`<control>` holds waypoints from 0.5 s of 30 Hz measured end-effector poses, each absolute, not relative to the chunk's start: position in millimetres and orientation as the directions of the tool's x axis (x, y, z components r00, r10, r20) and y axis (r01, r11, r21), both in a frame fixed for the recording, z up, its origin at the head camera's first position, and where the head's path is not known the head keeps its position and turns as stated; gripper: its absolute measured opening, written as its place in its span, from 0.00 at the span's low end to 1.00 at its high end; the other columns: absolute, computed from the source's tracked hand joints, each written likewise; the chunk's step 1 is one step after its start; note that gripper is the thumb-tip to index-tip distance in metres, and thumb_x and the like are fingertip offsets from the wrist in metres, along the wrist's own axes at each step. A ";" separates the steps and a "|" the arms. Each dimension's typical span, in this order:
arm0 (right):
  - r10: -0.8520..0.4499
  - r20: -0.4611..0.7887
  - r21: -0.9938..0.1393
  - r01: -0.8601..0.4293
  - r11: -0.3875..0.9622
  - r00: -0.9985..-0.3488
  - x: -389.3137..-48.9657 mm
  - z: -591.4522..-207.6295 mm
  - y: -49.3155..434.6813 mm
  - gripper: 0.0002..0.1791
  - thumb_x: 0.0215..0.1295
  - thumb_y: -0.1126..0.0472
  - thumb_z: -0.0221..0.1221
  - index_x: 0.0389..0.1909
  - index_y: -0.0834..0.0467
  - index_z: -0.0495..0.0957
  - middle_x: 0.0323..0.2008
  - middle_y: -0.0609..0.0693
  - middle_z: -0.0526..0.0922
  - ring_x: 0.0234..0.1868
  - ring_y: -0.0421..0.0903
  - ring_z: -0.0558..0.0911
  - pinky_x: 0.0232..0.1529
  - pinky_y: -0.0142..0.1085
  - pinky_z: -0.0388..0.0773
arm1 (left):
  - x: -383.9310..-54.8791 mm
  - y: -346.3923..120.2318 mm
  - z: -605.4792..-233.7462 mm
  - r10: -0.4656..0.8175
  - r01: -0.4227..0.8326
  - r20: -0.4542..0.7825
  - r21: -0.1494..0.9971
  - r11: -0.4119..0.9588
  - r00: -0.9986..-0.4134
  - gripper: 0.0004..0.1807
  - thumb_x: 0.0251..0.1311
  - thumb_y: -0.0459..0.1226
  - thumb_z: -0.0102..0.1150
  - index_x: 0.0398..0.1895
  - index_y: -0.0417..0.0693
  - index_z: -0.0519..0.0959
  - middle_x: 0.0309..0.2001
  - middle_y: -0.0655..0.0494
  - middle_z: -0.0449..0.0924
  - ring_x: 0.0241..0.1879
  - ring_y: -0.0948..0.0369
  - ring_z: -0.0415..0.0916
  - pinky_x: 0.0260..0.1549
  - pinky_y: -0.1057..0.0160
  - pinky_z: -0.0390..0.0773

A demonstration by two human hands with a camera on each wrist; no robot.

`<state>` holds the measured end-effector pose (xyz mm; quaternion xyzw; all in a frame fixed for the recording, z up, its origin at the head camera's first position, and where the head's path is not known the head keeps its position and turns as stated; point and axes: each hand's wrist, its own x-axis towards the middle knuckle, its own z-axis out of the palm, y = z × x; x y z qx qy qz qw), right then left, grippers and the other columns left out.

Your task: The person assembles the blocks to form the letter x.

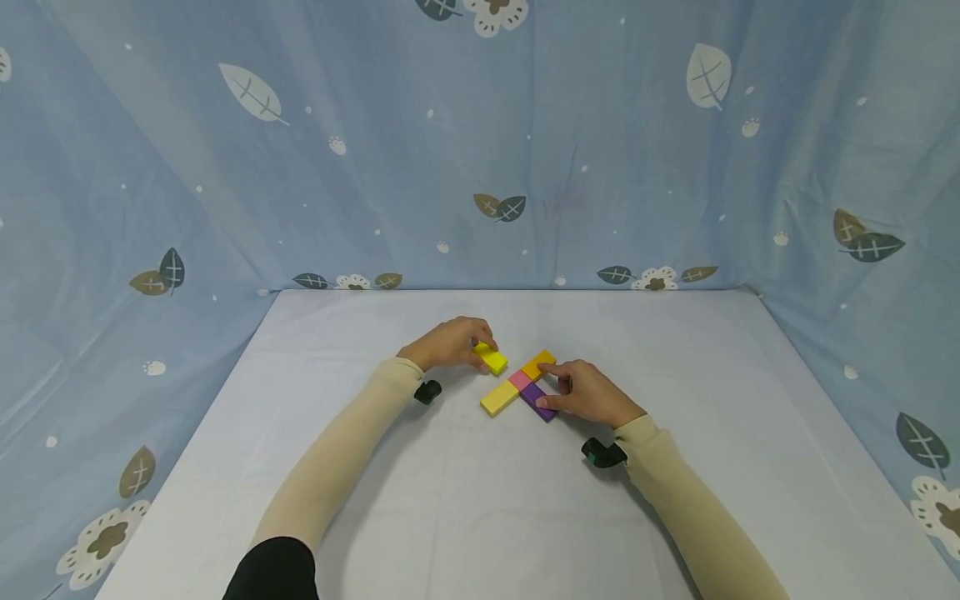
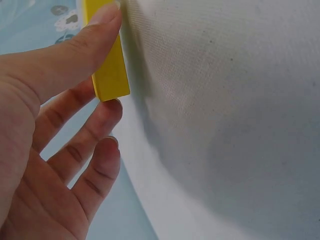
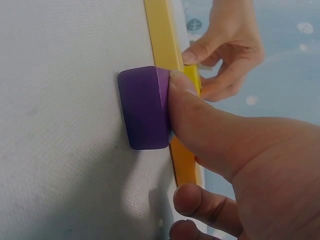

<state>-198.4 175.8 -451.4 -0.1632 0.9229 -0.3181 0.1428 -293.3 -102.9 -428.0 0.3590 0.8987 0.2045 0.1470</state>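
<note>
My left hand (image 1: 453,342) pinches a bright yellow block (image 1: 491,359) between thumb and fingers, beside the other blocks. In the left wrist view the thumb lies along one face of this block (image 2: 111,75). Flat on the table, a pale yellow block (image 1: 499,399), a pink block (image 1: 519,380) and an orange block (image 1: 538,365) form a slanting row. A purple block (image 1: 534,398) branches off near the pink one. My right hand (image 1: 592,393) rests its thumb on the purple block (image 3: 144,109) and touches the orange block with its index finger.
A white cloth (image 1: 480,517) covers the table. Behind it and along both sides hangs a blue patterned curtain (image 1: 420,150). Dark wrist-worn pieces, one near the left wrist (image 1: 427,392) and one near the right wrist (image 1: 603,452), sit close over the cloth.
</note>
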 end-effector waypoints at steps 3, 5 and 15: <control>-0.387 -0.162 -0.636 -0.204 0.744 -0.908 -198.2 -451.5 175.7 0.37 0.61 0.50 0.74 0.70 0.57 0.75 0.26 0.48 0.70 0.29 0.45 0.69 0.26 0.31 0.62 | -293.5 -101.9 -429.2 0.706 0.587 -0.122 0.468 0.661 -0.698 0.20 0.58 0.44 0.76 0.54 0.53 0.87 0.55 0.57 0.83 0.51 0.57 0.77 0.60 0.54 0.78; -0.385 -0.162 -0.637 -0.202 0.744 -0.909 -198.1 -451.5 175.7 0.37 0.61 0.51 0.74 0.70 0.57 0.76 0.25 0.48 0.69 0.29 0.45 0.69 0.26 0.31 0.61 | -293.8 -101.3 -430.2 0.704 0.584 -0.126 0.467 0.664 -0.699 0.21 0.58 0.44 0.76 0.54 0.53 0.87 0.55 0.57 0.83 0.51 0.57 0.77 0.59 0.54 0.78; -0.389 -0.159 -0.644 -0.204 0.738 -0.907 -198.0 -452.8 176.5 0.37 0.61 0.51 0.74 0.70 0.57 0.76 0.25 0.48 0.69 0.28 0.45 0.69 0.26 0.31 0.61 | -293.9 -98.3 -434.8 0.711 0.594 -0.125 0.461 0.659 -0.692 0.20 0.58 0.44 0.75 0.54 0.53 0.87 0.55 0.57 0.83 0.50 0.58 0.77 0.58 0.55 0.79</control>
